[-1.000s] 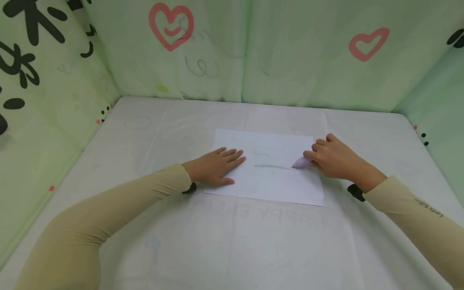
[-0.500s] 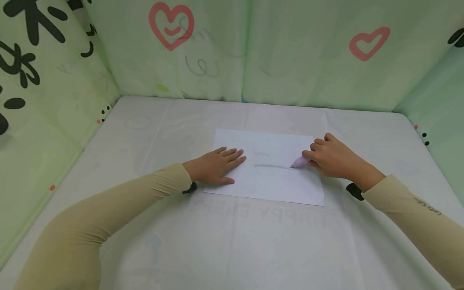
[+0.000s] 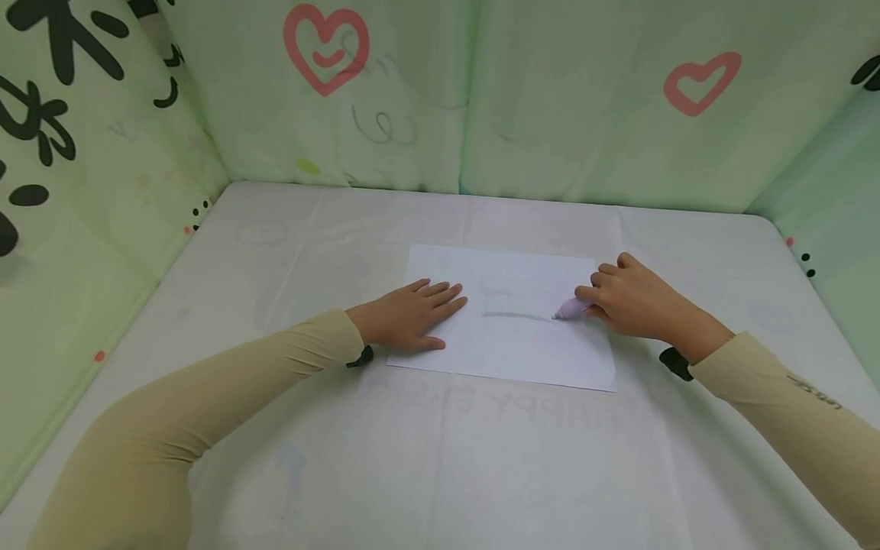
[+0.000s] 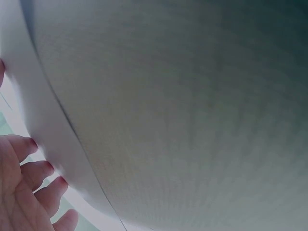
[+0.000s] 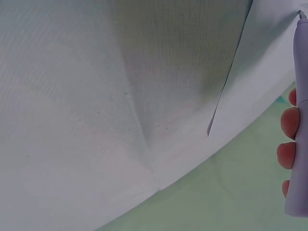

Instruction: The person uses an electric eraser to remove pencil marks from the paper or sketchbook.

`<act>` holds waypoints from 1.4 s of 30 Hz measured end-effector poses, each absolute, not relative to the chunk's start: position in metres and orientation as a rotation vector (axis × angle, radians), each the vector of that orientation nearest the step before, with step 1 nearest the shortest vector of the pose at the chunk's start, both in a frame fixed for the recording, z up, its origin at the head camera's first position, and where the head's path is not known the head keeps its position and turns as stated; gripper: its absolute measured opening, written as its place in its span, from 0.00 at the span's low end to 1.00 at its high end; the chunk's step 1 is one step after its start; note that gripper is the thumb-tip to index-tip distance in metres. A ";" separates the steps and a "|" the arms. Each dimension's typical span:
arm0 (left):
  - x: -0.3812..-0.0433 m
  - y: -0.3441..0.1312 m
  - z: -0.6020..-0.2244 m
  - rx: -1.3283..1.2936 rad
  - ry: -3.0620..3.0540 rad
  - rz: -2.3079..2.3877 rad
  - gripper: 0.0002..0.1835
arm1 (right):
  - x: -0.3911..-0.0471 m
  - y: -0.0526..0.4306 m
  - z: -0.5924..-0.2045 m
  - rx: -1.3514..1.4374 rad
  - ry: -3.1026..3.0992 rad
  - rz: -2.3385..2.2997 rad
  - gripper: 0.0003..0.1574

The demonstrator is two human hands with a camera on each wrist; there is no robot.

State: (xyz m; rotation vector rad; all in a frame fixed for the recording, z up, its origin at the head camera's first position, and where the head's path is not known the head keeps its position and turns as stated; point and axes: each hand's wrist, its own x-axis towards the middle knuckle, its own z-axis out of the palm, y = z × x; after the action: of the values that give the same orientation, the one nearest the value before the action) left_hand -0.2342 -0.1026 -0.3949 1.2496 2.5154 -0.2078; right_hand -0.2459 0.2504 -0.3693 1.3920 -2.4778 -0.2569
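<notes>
A white sheet of paper (image 3: 509, 351) lies on the table, with a short grey line (image 3: 516, 315) across its middle. My left hand (image 3: 409, 317) rests flat on the sheet's left part, fingers spread; its fingertips (image 4: 60, 185) show at the left of the left wrist view. My right hand (image 3: 632, 302) grips a thick lilac pen (image 3: 572, 308) at the paper's right side, its tip at the right end of the line. In the right wrist view the lilac pen (image 5: 302, 62) has a narrow grey tip, and several curled fingers (image 5: 289, 122) wrap its barrel.
A white cloth with faint printing covers the table (image 3: 440, 473). Green fabric walls (image 3: 564, 114) with red hearts and black marks stand at the back and both sides. A dark wrist camera (image 3: 676, 363) sits under the right wrist.
The right hand and pen shift slightly left along the grey line, then back right to about where they were. My left hand stays put on the paper.
</notes>
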 end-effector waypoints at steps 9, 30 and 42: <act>-0.234 -0.103 -0.396 1.256 2.521 -0.188 0.40 | -0.246 0.248 -0.367 1.380 -2.516 -0.278 0.15; -0.234 -0.104 -0.397 1.263 2.524 -0.170 0.40 | -0.243 0.257 -0.369 1.418 -2.472 -0.268 0.17; -0.233 -0.104 -0.395 1.274 2.530 -0.181 0.40 | -0.245 0.254 -0.367 1.432 -2.480 -0.258 0.16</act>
State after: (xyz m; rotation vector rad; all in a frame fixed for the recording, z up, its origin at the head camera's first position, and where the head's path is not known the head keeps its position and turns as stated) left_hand -0.2333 -0.1036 -0.3955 1.2738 2.5302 -0.1812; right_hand -0.2454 0.2540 -0.3672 1.4319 -2.4797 -0.2582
